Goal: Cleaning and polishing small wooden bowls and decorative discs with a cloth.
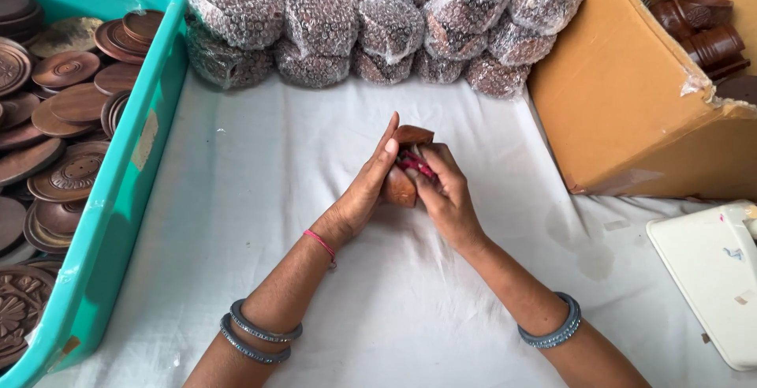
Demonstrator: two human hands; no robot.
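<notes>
White cloth-covered table (394, 317) fills the view, and everything sits around its edges. At nine o'clock, the big teal plastic bin (118, 199) holds stacks of round carved wooden discs (67, 175), dark brown, some lying flat, some leaning. At twelve o'clock, a heap of bubble-wrapped bundles (378, 25) runs along the back edge, packed tight against one another. At two o'clock, an open cardboard box (631, 96) stands on its side with dark brown wooden pieces (702, 29) showing inside. At four o'clock, a white plastic lid or tray (710, 277) lies flat, partly cut off by the frame.

Now the centre. Both hands meet just above mid-table around a small brown wooden piece (400, 184) with something red (416, 165) tucked into it. The left hand (367, 187) lies flat against it from the nine o'clock side, fingers pressed together and pointing up toward twelve. The right hand (445, 191) curls over it from three o'clock, fingertips pinching at the red part. The piece stands with its long axis running twelve to six, squeezed between both palms, both hands equally close, touching it. What the red thing is, I cannot tell.
</notes>
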